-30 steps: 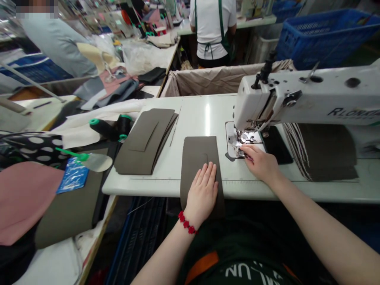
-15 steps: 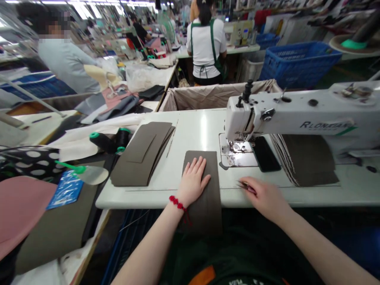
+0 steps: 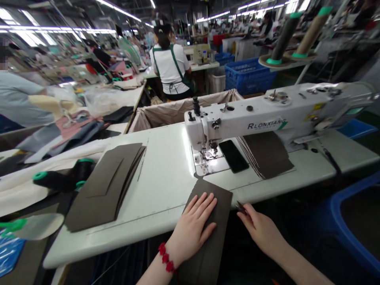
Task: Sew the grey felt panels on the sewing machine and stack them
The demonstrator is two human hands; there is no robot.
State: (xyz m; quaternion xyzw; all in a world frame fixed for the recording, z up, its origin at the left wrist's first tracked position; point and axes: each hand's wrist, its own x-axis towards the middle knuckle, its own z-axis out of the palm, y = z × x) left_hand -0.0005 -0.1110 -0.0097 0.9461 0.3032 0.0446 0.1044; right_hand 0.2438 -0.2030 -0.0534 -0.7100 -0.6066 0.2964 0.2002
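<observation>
My left hand (image 3: 196,227) lies flat with fingers spread on a grey-brown fabric panel (image 3: 218,198). The panel's upper end rests on the sewing table (image 3: 160,170), while its lower part hangs over the front edge. To the right of the panel, my right hand (image 3: 263,229) is closed around small dark thread snips (image 3: 241,207), whose pointed tips stick out past the fingers. Beyond the panel stands a white sewing machine (image 3: 237,114); its needle area is above a shiny metal plate (image 3: 212,168).
A stack of grey-brown pieces (image 3: 101,190) lies at the table's left, another stack (image 3: 267,154) under the machine arm. A black phone (image 3: 234,156) lies beside the metal plate. Thread cones (image 3: 56,180) are at far left, a blue bin (image 3: 338,213) at right. People work beyond.
My view has turned right. The panel, under my left hand, has shifted toward me and now lies at an angle. My right hand, still holding the snips, has come off the table's front edge.
</observation>
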